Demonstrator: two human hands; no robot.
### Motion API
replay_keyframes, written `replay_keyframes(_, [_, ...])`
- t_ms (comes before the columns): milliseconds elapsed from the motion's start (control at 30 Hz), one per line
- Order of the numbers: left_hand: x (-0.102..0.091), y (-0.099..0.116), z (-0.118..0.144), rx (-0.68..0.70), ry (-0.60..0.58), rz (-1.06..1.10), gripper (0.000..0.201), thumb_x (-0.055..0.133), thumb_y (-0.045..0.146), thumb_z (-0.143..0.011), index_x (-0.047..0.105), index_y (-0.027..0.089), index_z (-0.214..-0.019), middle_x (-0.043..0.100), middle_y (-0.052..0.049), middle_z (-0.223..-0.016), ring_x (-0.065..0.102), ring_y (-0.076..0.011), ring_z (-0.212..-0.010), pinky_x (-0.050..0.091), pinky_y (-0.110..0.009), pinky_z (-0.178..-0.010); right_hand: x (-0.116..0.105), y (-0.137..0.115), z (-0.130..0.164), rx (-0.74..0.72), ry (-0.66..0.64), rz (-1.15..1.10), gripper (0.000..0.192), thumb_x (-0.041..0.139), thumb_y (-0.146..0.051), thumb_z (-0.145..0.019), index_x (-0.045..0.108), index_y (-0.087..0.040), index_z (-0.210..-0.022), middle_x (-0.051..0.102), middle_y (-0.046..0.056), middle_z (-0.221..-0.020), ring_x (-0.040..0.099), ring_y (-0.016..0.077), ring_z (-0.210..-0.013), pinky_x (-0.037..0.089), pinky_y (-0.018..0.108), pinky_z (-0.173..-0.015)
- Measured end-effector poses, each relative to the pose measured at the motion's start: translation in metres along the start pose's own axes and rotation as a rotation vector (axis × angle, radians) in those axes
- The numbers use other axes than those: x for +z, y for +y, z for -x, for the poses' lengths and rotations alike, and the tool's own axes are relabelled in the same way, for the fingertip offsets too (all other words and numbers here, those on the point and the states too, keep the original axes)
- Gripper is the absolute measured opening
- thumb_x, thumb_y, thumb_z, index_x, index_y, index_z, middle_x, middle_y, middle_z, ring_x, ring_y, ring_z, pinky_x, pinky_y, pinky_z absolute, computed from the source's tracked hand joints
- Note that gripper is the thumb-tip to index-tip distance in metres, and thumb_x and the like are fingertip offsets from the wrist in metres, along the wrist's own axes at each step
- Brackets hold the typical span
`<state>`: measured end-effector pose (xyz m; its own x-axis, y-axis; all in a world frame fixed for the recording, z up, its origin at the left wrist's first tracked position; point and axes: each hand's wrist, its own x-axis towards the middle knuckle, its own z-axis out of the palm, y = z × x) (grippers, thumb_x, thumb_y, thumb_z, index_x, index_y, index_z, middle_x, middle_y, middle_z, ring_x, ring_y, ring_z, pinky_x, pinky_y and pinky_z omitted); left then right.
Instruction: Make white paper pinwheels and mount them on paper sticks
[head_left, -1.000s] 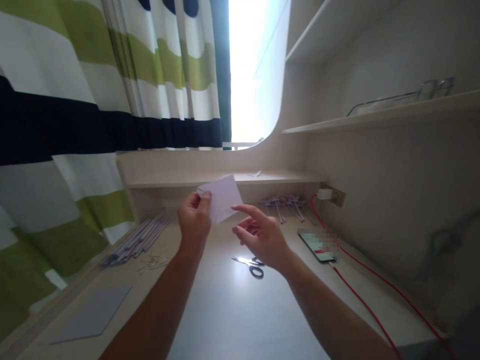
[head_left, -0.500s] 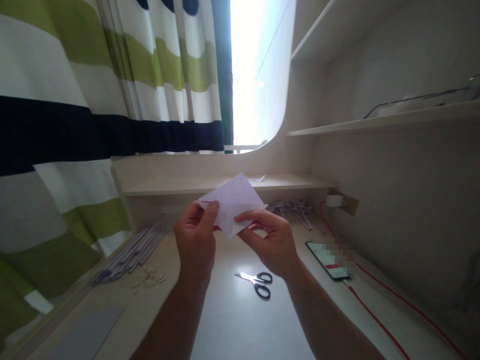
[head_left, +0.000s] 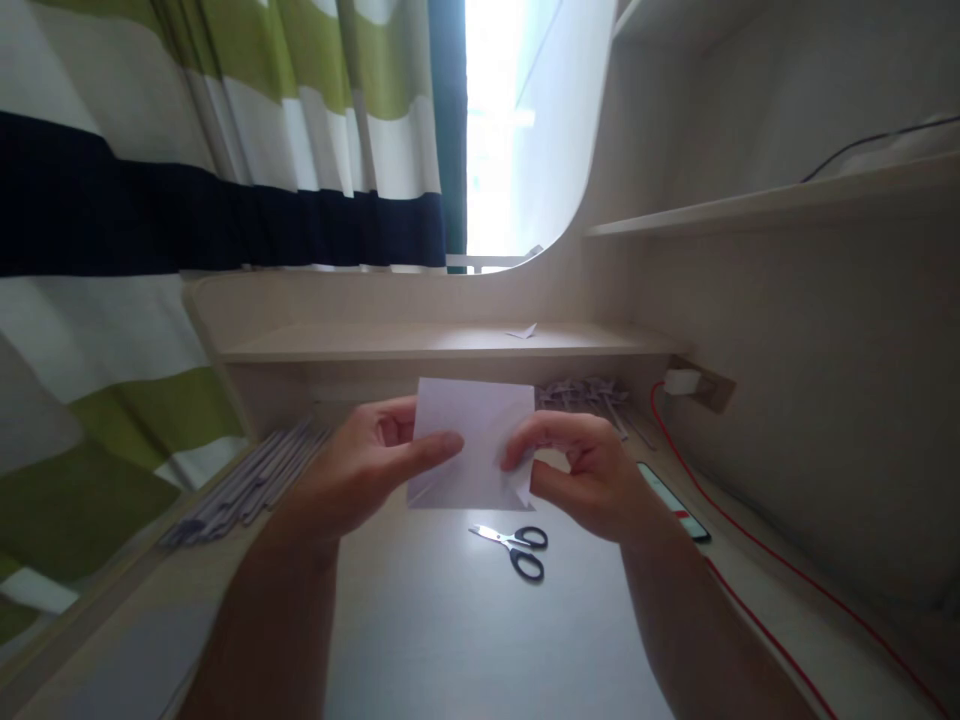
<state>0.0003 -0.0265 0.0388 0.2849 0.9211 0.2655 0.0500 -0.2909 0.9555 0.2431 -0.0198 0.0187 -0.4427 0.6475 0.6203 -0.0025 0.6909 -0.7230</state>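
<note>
A small white square of paper (head_left: 472, 430) is held upright above the desk, its flat face toward me. My left hand (head_left: 360, 475) pinches its left side with the thumb lying across the front. My right hand (head_left: 592, 475) grips the right side, thumb and fingers closed on the edge. A folded corner shows at the lower right of the paper. Black-handled scissors (head_left: 514, 545) lie on the desk just below the paper, touched by neither hand.
A phone (head_left: 675, 500) on a red cable (head_left: 757, 555) lies at the right, plugged into a wall socket (head_left: 686, 382). A bundle of grey paper strips (head_left: 247, 485) lies at the left, folded paper pieces (head_left: 585, 393) at the back. A low shelf (head_left: 420, 345) and striped curtain (head_left: 187, 200) stand behind.
My right hand came from open beside the paper to gripping it. Both hands turned the paper from a tilted diamond to a square facing me and lowered it slightly.
</note>
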Motion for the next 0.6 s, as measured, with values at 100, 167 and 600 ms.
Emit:
replay_keyframes(100, [0.004, -0.004, 0.000, -0.023, -0.035, 0.030, 0.025, 0.087, 0.039, -0.073, 0.084, 0.017, -0.086, 0.079, -0.013, -0.080, 0.074, -0.0260, -0.065, 0.059, -0.032, -0.055, 0.005, 0.002, 0.000, 0.015, -0.031, 0.006, 0.017, 0.067, -0.006, -0.084, 0.076, -0.020, -0.087, 0.074, 0.001, -0.086, 0.068, 0.0159, -0.078, 0.055, 0.029, -0.072])
replay_keyframes(167, [0.009, -0.004, 0.002, -0.029, -0.001, 0.047, 0.025, 0.088, 0.038, -0.072, 0.084, 0.017, -0.083, 0.080, -0.013, -0.081, 0.074, -0.0253, -0.065, 0.058, -0.030, -0.055, 0.006, 0.003, 0.001, 0.023, -0.030, 0.005, 0.018, 0.067, -0.005, -0.084, 0.076, -0.021, -0.088, 0.073, 0.001, -0.084, 0.067, 0.0152, -0.076, 0.054, 0.027, -0.069])
replay_keyframes(600, [0.026, 0.010, 0.008, -0.076, 0.093, 0.083, 0.013, 0.087, 0.030, -0.071, 0.082, 0.019, -0.076, 0.080, -0.007, -0.075, 0.072, -0.0189, -0.062, 0.056, -0.024, -0.055, 0.003, 0.006, 0.004, -0.003, -0.003, -0.032, 0.026, 0.069, -0.002, -0.084, 0.078, -0.023, -0.094, 0.075, 0.001, -0.091, 0.067, 0.0146, -0.082, 0.054, 0.026, -0.070])
